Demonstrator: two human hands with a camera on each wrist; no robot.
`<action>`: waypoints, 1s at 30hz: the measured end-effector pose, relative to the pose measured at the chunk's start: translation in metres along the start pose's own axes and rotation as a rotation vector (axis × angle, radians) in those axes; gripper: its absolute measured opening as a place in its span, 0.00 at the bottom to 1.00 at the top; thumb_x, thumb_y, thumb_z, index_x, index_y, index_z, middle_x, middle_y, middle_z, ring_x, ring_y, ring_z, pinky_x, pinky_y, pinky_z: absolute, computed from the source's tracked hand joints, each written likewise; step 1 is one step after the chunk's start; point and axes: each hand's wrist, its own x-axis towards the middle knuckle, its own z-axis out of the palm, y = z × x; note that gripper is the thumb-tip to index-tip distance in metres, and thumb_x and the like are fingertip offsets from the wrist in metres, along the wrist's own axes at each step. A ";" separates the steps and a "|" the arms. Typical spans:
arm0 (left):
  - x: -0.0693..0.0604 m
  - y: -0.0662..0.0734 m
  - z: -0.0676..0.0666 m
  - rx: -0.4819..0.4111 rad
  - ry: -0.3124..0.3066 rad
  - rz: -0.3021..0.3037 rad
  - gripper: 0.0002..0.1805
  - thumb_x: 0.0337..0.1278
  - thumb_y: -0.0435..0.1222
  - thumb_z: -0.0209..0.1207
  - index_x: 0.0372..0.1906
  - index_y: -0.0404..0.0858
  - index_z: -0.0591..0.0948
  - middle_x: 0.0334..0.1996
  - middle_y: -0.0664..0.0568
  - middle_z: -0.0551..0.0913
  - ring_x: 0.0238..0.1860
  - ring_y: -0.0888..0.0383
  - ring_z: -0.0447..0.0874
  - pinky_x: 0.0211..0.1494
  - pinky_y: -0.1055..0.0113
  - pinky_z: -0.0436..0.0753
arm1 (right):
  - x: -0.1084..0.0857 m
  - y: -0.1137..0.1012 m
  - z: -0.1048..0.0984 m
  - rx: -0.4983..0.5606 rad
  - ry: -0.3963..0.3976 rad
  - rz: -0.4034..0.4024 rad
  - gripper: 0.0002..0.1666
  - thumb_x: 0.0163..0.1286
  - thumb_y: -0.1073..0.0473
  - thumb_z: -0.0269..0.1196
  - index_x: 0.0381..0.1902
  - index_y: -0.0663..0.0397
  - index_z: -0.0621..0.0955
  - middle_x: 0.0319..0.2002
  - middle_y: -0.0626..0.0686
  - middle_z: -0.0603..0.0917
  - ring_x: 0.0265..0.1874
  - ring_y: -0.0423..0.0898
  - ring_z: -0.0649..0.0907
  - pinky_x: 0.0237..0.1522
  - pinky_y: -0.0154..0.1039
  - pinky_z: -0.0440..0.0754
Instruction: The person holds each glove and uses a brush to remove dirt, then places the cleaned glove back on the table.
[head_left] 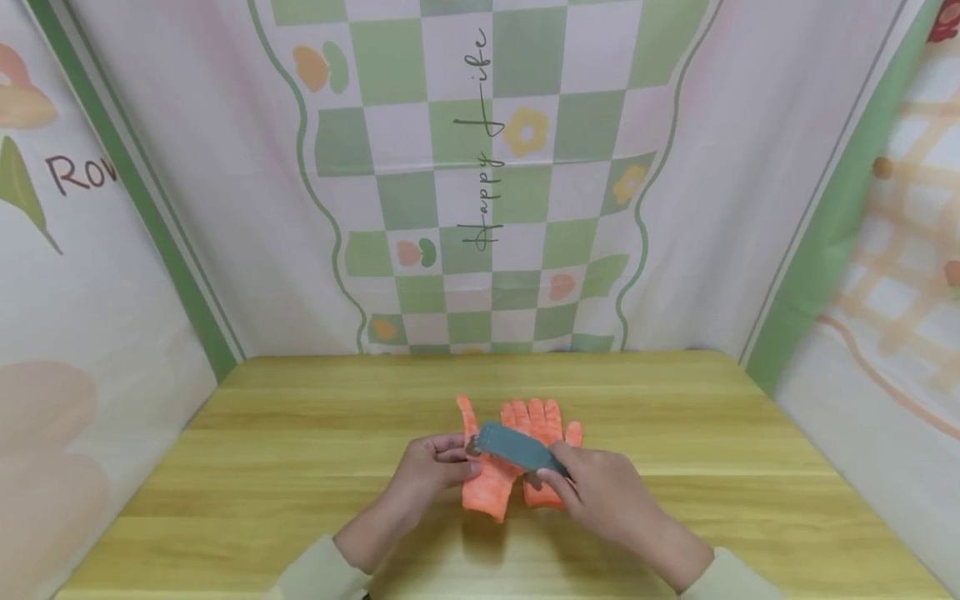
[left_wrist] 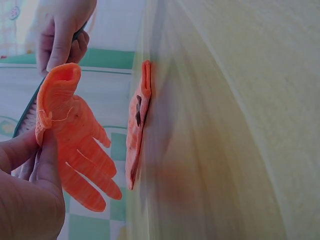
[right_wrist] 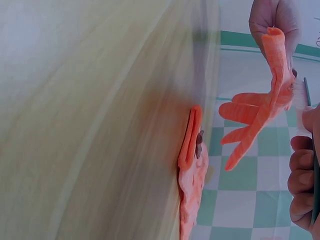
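An orange knitted glove hangs above the table, its cuff edge pinched between the thumb and fingers of my left hand. My right hand grips the handle of a teal brush. Its pale bristles face the raised glove, close to a dark patch on it. Whether they touch cannot be made out. A second orange glove lies flat on the table, with a dark brown patch on its upper side, partly hidden by the brush in the head view.
The wood-grain table extends around both hands. Behind it hangs a green-and-white checked cloth, with printed cloths on the left and right sides.
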 end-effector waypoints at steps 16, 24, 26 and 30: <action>0.000 0.008 -0.008 -0.061 0.003 -0.013 0.21 0.53 0.21 0.64 0.54 0.22 0.77 0.39 0.45 0.86 0.38 0.57 0.86 0.47 0.64 0.84 | -0.004 0.017 -0.015 -0.096 -0.021 0.171 0.11 0.68 0.53 0.64 0.38 0.55 0.78 0.19 0.39 0.66 0.15 0.34 0.64 0.15 0.28 0.63; 0.000 0.009 -0.003 -0.039 -0.018 -0.013 0.19 0.51 0.21 0.64 0.51 0.23 0.78 0.37 0.46 0.86 0.37 0.58 0.85 0.47 0.63 0.84 | 0.002 0.002 -0.013 0.003 0.033 0.030 0.13 0.72 0.50 0.60 0.31 0.49 0.71 0.17 0.36 0.59 0.14 0.30 0.59 0.14 0.26 0.58; 0.000 0.008 -0.001 -0.034 -0.028 -0.005 0.19 0.51 0.21 0.64 0.51 0.23 0.78 0.37 0.45 0.86 0.37 0.57 0.85 0.47 0.63 0.84 | 0.002 -0.002 -0.011 0.007 0.020 0.021 0.13 0.72 0.50 0.59 0.31 0.48 0.72 0.17 0.35 0.60 0.14 0.30 0.60 0.14 0.26 0.59; -0.002 0.009 -0.001 0.001 -0.033 0.023 0.19 0.50 0.21 0.64 0.49 0.22 0.78 0.38 0.43 0.86 0.37 0.56 0.85 0.47 0.63 0.84 | 0.003 -0.006 -0.007 0.005 -0.006 0.021 0.12 0.73 0.49 0.59 0.35 0.50 0.74 0.18 0.35 0.63 0.15 0.31 0.62 0.15 0.27 0.61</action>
